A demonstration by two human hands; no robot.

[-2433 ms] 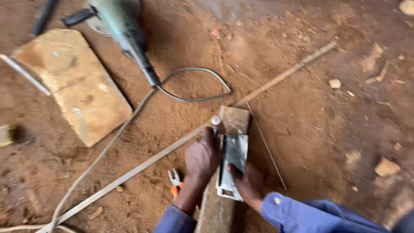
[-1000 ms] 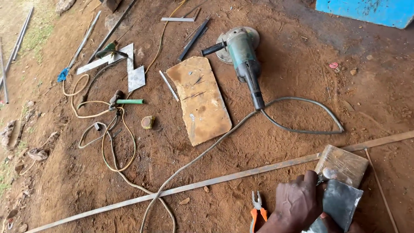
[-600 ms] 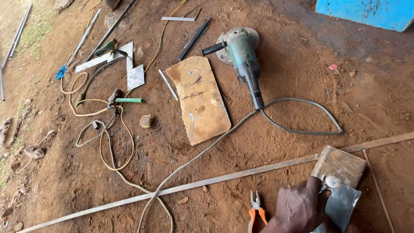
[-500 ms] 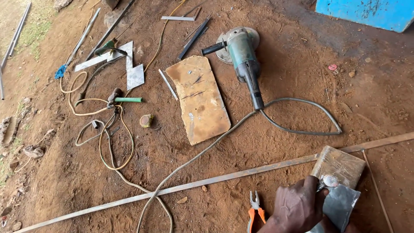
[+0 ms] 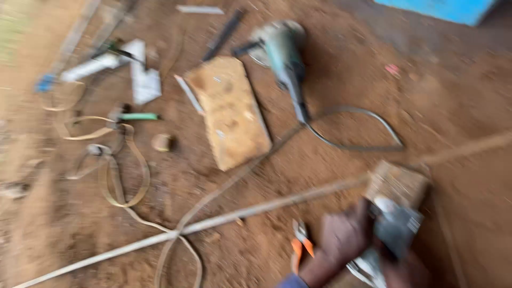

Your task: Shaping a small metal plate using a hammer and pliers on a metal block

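Frame is motion-blurred. My left hand (image 5: 341, 242) sits at the bottom edge, fingers curled and pressing against a grey metal piece (image 5: 397, 229); whether it truly grips it I cannot tell through the blur. My right hand (image 5: 405, 272) is mostly cut off at the bottom, under or beside the same metal piece, grip also unclear. The metal piece lies on the near end of a wooden block (image 5: 397, 184) that rests on the dirt floor (image 5: 453, 106). Just left of my left hand, orange-handled pliers (image 5: 300, 246) lie on the floor. A long thin metal rod (image 5: 229, 216) runs diagonally across the floor, passing by the block. Further up, a flat wooden board (image 5: 229, 112) lies on the dirt, with an angle grinder (image 5: 282, 53) just to its right, its cable (image 5: 352, 130) looping toward the rod. On the left, a coil of tan rope or cord (image 5: 114, 170), a green-handled tool (image 5: 136, 116) and pale metal offcuts (image 5: 141, 80). A blue object (image 5: 442, 8) sits at the top right edge.
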